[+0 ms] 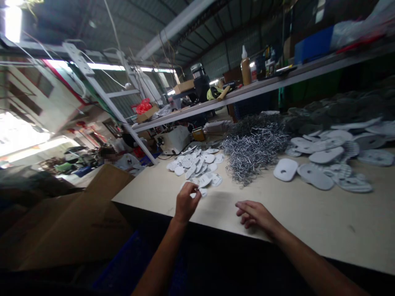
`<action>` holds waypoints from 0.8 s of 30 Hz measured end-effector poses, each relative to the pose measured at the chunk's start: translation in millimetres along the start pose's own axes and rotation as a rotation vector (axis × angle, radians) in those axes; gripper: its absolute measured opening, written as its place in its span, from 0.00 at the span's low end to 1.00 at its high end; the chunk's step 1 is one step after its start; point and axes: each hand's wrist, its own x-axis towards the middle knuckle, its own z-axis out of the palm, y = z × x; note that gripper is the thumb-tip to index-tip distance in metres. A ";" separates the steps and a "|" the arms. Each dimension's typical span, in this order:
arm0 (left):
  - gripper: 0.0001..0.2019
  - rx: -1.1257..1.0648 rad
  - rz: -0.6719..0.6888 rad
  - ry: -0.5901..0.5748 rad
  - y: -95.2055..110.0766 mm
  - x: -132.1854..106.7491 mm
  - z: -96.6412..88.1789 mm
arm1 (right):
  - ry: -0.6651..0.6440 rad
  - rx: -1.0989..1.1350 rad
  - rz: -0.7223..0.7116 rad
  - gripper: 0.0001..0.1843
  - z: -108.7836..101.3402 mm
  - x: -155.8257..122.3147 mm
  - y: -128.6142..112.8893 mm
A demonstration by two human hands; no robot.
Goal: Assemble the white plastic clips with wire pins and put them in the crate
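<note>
Presently, both bare hands work low over a pale tabletop (308, 230), well apart from each other. Left hand (185, 202): at the near end of the left heap of flat white pieces (197, 162), thumb and forefinger brought close together by the nearest pieces; cannot tell whether a piece is pinched between them. Right hand (257, 216): near the table's front edge, fingers loosely curled, grasping nothing visible.

The left heap lies toward the table's left end, pieces overlapping, some with striped faces. Right of it, a tangled mound of thin metal pins (256, 144). Further right, a second spread of white pieces (327, 152), mostly larger-looking, rounded, some overlapping; one squarish piece with a dark hole (286, 169) lies at its left side, nearest the metal.

Above the table's rear, a long shelf (191, 112) bears a brown bottle with a white nozzle (246, 70). Cardboard box (77, 222) stands left of the table.
</note>
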 end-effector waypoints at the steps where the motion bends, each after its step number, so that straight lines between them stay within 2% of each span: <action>1: 0.04 -0.066 0.055 -0.048 20.1 -12.6 7.9 | -0.037 0.071 0.036 0.31 6.9 -3.6 -3.2; 4: 0.07 -0.211 0.157 -0.200 72.6 -45.5 25.6 | -0.062 0.232 0.070 0.28 23.6 -13.4 -8.6; 7: 0.08 -0.382 0.122 -0.368 101.3 -65.8 30.5 | 0.080 0.270 -0.026 0.16 24.0 -22.3 -7.6; 9: 0.13 -0.563 -0.052 -0.401 105.5 -71.6 31.0 | 0.108 0.255 -0.061 0.13 15.2 -30.2 -6.5; 12: 0.22 -0.877 -0.446 -0.268 101.5 -73.7 38.2 | -0.005 0.220 -0.019 0.16 0.0 -43.0 -6.2; 13: 0.24 -1.011 -0.568 -0.267 100.8 -74.0 43.3 | -0.055 0.205 0.002 0.18 -3.1 -46.4 -6.0; 14: 0.27 -1.168 -0.677 -0.313 101.4 -74.5 49.6 | -0.107 0.186 0.019 0.18 -4.5 -49.0 -5.5; 16: 0.34 -1.495 -0.848 -0.508 107.7 -76.1 64.6 | -0.216 0.143 0.051 0.19 -3.2 -51.3 -3.0; 17: 0.37 -1.631 -0.896 -0.596 112.9 -77.2 72.6 | -0.258 0.119 0.068 0.18 -1.4 -51.0 -1.1; 19: 0.39 -1.831 -0.932 -0.664 124.7 -79.8 87.5 | -0.289 0.074 0.099 0.18 1.2 -48.8 3.2; 22: 0.34 -1.976 -0.992 -0.584 137.1 -83.7 102.9 | -0.300 -0.016 0.146 0.17 -5.9 -45.1 6.3; 24: 0.32 -2.000 -1.079 -0.502 137.5 -85.8 106.1 | -0.307 -0.171 0.130 0.20 -21.9 -44.4 2.2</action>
